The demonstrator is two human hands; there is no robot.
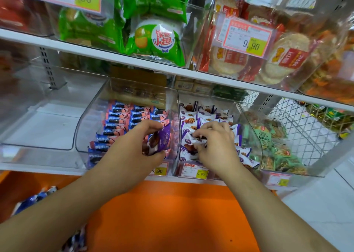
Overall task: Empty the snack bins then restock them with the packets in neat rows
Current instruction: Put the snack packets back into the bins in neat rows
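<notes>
Gripping 1 purple packet (160, 141) in curled fingers, the left hand (138, 142) waited at 9 o'clock of the right hand (214, 142), which pinched a white packet (188, 143) inside its clear bin (249, 135), probably straightening the row.

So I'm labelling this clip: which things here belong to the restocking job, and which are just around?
In the job:
left hand gripping purple packets
right hand pinching a white packet
white-packet bin
pink-packet bin

Just around:
green packets on upper shelf
rice crackers
price tag
wire basket
</notes>
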